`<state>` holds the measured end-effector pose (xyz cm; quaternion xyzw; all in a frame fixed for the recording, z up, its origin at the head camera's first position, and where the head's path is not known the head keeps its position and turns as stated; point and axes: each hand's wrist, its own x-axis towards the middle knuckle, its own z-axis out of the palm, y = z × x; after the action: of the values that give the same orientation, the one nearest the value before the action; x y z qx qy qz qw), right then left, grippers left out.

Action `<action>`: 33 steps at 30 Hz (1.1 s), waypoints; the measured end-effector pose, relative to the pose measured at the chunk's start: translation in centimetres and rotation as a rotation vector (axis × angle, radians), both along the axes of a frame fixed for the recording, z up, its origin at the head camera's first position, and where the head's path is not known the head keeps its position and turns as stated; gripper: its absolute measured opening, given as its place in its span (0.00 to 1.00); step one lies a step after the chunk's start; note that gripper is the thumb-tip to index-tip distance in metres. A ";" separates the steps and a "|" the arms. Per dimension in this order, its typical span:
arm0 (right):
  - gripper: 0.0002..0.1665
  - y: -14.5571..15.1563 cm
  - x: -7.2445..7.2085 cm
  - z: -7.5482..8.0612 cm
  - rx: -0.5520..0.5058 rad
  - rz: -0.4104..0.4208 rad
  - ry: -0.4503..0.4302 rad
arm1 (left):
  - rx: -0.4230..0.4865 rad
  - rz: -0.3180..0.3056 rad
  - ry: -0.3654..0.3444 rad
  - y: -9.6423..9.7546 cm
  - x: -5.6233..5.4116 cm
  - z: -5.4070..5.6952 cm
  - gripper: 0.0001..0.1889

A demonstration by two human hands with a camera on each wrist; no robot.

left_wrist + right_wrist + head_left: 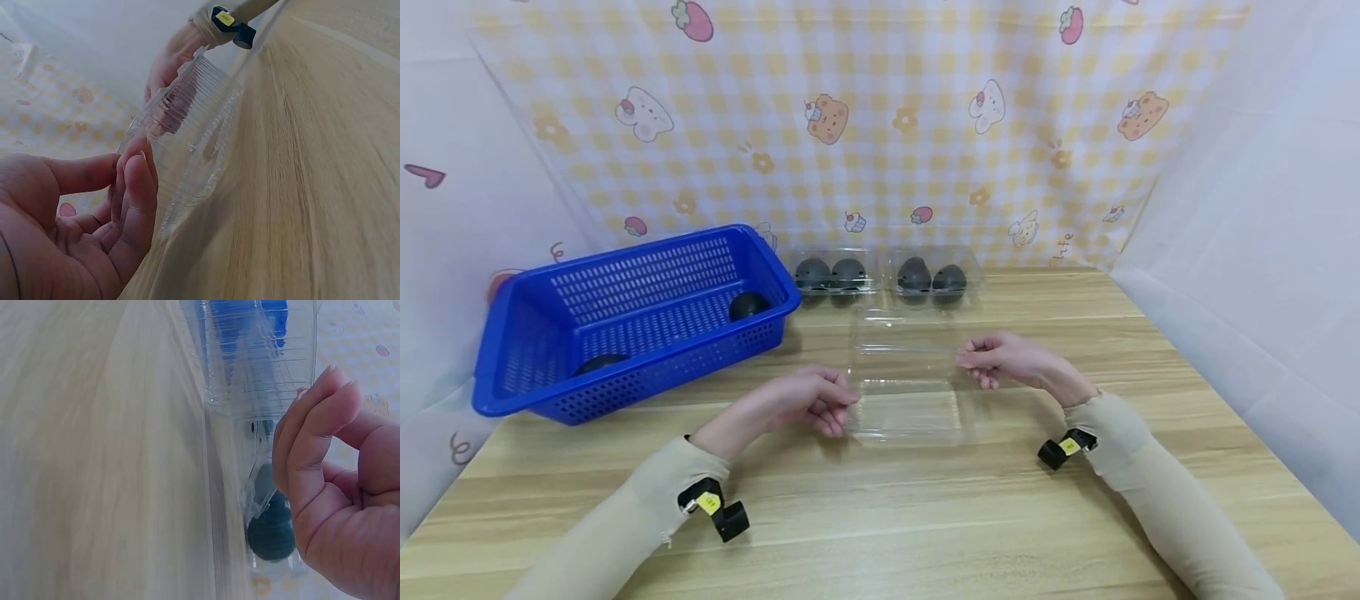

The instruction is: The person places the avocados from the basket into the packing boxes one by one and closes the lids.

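Note:
An open, clear plastic clamshell box [906, 412] lies on the table between the hands, its lid folded back toward the wall. My left hand [812, 402] pinches its left rim between thumb and fingers; the left wrist view shows the thumb [87, 174] against the ribbed plastic [203, 119]. On the opposite side, my right hand [1011, 362] pinches the right edge near the fold, with curled fingers [312, 437]. Its thumb tip is hidden in the right wrist view. Nothing can be seen inside the box.
At the left stands a blue perforated basket [647, 333] with dark round fruits, seemingly avocados [748, 306], in it. Behind the open box, two clear boxes hold similar fruits, a left pair [848, 277] and a right pair [950, 283]. A patterned cloth [880, 167] hangs behind the wooden table [925, 517].

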<state>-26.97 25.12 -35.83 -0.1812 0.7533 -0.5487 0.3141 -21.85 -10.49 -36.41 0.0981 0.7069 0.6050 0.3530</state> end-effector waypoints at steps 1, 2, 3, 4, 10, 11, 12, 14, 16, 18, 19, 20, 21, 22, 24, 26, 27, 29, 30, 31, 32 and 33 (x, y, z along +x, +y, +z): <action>0.13 -0.3 -0.1 0.0 0.002 -0.002 -0.001 | -0.001 0.003 0.000 -0.2 0.0 0.0 0.06; 0.13 -0.5 -0.1 0.0 0.001 -0.004 -0.004 | -0.003 0.003 0.002 -0.4 0.1 0.0 0.06; 0.13 -0.7 -0.1 0.0 0.001 -0.008 -0.005 | -0.004 0.005 0.003 -0.6 0.1 0.1 0.06; 0.13 -0.9 -0.2 0.1 0.002 -0.011 -0.005 | -0.007 0.006 0.004 -0.8 0.1 0.1 0.06; 0.13 -1.9 -0.4 0.1 0.009 -0.010 -0.007 | -0.018 0.004 0.005 -1.7 0.0 0.2 0.06; 0.12 -2.0 -0.5 0.1 0.010 -0.011 -0.010 | -0.019 0.005 0.003 -1.8 0.1 0.3 0.06; 0.12 -2.2 -0.5 0.1 0.011 -0.014 -0.011 | -0.021 0.006 0.003 -1.9 0.1 0.3 0.07; 0.12 -2.4 -0.6 0.0 0.011 -0.014 -0.008 | -0.023 0.011 0.001 -2.2 0.1 0.3 0.07; 0.12 -2.5 -0.7 0.0 0.004 -0.020 -0.010 | -0.028 0.011 0.002 -2.3 0.1 0.4 0.07; 0.12 -2.6 -0.7 -0.1 -0.006 -0.024 -0.007 | -0.037 0.006 0.010 -2.5 0.1 0.4 0.07; 0.12 -2.6 -0.7 -0.2 -0.012 -0.023 -0.003 | -0.043 0.002 0.016 -2.5 0.1 0.5 0.08; 0.13 -2.6 -0.6 -0.3 -0.018 -0.023 0.001 | -0.051 -0.002 0.024 -2.5 0.1 0.6 0.08; 0.13 -2.7 -0.6 -0.3 -0.023 -0.026 0.003 | -0.058 -0.009 0.033 -2.5 0.1 0.6 0.08; 0.13 -2.6 -0.6 -0.4 -0.028 -0.026 0.007 | -0.064 -0.013 0.042 -2.5 0.1 0.7 0.08; 0.14 -2.6 -0.5 -0.5 -0.035 -0.030 0.005 | -0.078 -0.025 0.062 -2.5 0.2 0.9 0.08; 0.14 -2.7 -0.4 -0.5 -0.044 -0.037 -0.008 | -0.087 -0.029 0.077 -2.5 0.2 1.0 0.09; 0.13 -2.7 -0.4 -0.4 -0.047 -0.042 -0.016 | -0.090 -0.033 0.085 -2.5 0.3 1.0 0.09; 0.13 -2.8 -0.4 -0.4 -0.052 -0.050 -0.031 | -0.097 -0.041 0.102 -2.6 0.3 1.1 0.10; 0.13 -2.8 -0.4 -0.4 -0.051 -0.054 -0.033 | -0.101 -0.041 0.107 -2.5 0.4 1.1 0.10; 0.12 -2.8 -0.4 -0.4 -0.051 -0.057 -0.034 | -0.106 -0.040 0.115 -2.5 0.4 1.2 0.11; 0.12 -2.9 -0.3 -0.4 -0.049 -0.063 -0.035 | -0.111 -0.042 0.123 -2.6 0.5 1.2 0.11; 0.12 -2.9 -0.3 -0.4 -0.048 -0.066 -0.034 | -0.115 -0.044 0.130 -2.6 0.5 1.3 0.12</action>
<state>-27.28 22.26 -36.20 -0.1544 0.7402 -0.5795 0.3041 -21.35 -13.06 -35.15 0.1324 0.7596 0.5479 0.3245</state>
